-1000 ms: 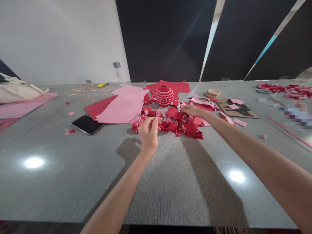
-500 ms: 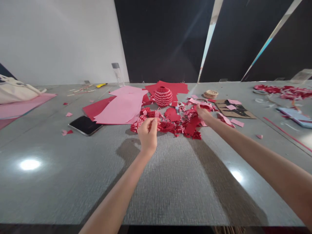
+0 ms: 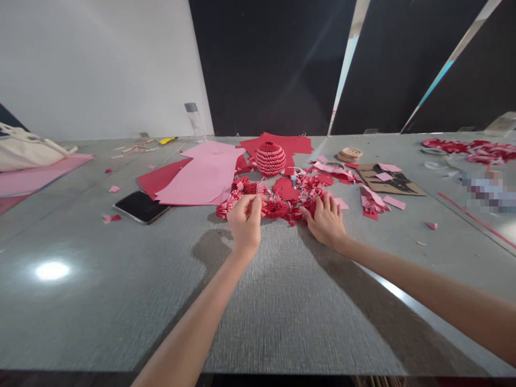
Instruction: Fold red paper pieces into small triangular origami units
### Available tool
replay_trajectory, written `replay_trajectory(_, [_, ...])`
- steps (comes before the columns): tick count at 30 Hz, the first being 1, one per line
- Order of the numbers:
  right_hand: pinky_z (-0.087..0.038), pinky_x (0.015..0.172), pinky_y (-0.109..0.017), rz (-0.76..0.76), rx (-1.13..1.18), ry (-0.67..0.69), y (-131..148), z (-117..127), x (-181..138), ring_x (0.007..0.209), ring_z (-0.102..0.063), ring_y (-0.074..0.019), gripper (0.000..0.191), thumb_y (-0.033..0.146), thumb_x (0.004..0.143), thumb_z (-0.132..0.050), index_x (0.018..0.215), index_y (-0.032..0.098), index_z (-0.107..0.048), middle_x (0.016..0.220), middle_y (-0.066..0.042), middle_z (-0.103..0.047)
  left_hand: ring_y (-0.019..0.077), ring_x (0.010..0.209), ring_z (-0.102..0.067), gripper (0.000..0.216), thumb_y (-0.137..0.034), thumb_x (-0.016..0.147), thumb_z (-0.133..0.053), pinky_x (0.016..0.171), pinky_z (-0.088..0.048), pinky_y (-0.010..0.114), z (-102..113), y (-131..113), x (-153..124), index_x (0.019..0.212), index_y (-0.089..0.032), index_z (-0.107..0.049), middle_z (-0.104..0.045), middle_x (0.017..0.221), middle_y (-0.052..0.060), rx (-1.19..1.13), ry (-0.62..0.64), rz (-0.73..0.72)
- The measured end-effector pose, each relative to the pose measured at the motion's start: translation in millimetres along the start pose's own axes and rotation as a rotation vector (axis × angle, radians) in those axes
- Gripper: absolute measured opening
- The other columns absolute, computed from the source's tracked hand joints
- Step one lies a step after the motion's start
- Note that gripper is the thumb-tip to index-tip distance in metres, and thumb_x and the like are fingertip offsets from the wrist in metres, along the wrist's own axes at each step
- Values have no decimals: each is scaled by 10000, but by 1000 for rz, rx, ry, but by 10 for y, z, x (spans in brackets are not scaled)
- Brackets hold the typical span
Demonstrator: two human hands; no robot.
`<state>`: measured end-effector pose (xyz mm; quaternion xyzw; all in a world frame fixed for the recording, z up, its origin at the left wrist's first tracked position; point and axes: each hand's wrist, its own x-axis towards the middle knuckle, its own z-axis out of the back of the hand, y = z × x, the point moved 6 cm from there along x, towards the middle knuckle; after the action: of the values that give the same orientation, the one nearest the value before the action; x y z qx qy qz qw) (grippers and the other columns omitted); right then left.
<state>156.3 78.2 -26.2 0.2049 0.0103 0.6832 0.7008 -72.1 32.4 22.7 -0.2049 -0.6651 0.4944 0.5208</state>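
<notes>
Grey worktop (image 3: 258, 312) carries red-and-pink folded-paper pile (image 3: 312, 184), in front of round red-and-pink folded-paper vase (image 3: 270, 159). Right hand (image 3: 328, 223): front-right of vase, spread over pile. Left hand (image 3: 245, 226): front-left of vase, pinched, can't tell on what.

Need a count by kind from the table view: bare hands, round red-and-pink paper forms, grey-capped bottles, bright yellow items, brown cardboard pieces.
Bare hands: 2, left hand and right hand
Round paper form: 1
Grey-capped bottle: 1
Yellow item: 1
Cardboard piece: 1
Total: 6
</notes>
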Motion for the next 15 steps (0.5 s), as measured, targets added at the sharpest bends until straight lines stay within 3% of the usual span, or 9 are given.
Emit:
replay_trajectory(2, [-196,1144,-535,109,-49,-40,-9,-34,-4,1457,-178,-399,691,521,956,-301,1423,17,-373,1577,-267,-185,133,581,-584,216,-356,866,-560,577,-455,263,0,1,1,790,-204,-694,-692,726,28,1,-2,0])
replay_trajectory(5, [-297,1087,-525,120,-53,-48,-136,-15,162,1385,-335,-400,608,489,963,-295,1318,36,-494,1526,-285,-293,134,582,-580,221,-362,867,-559,573,-452,261,0,12,6,784,-208,-694,-681,710,23,-2,-6,9])
replay_trajectory(8, [-311,1069,-542,156,-25,-144,-183,148,384,1375,-345,-387,595,522,953,-326,1321,90,-506,1527,-245,-321,135,587,-582,214,-355,864,-560,575,-453,259,-1,17,10,787,-210,-697,-679,713,21,-4,-7,14])
replay_trajectory(11, [-323,1077,-480,270,53,-205,-91,334,604,1336,-406,-335,497,430,977,-310,1239,109,-585,1430,-218,-463,133,576,-578,212,-350,865,-559,575,-452,259,-3,17,9,789,-209,-698,-677,704,19,6,-3,16])
replay_trajectory(13, [-386,1022,-417,328,104,-117,16,372,766,1199,-534,-295,423,333,979,-313,1108,115,-651,1239,-197,-609,133,575,-580,210,-345,865,-559,578,-451,261,-3,16,4,789,-207,-698,-680,707,21,13,-2,16])
replay_trajectory(15, [-435,942,-374,390,101,16,163,341,908,1084,-603,-276,340,252,944,-380,1076,112,-661,1150,-180,-655,134,581,-584,207,-341,865,-560,578,-453,263,-1,16,1,790,-205,-697,-687,722,25,17,-3,13])
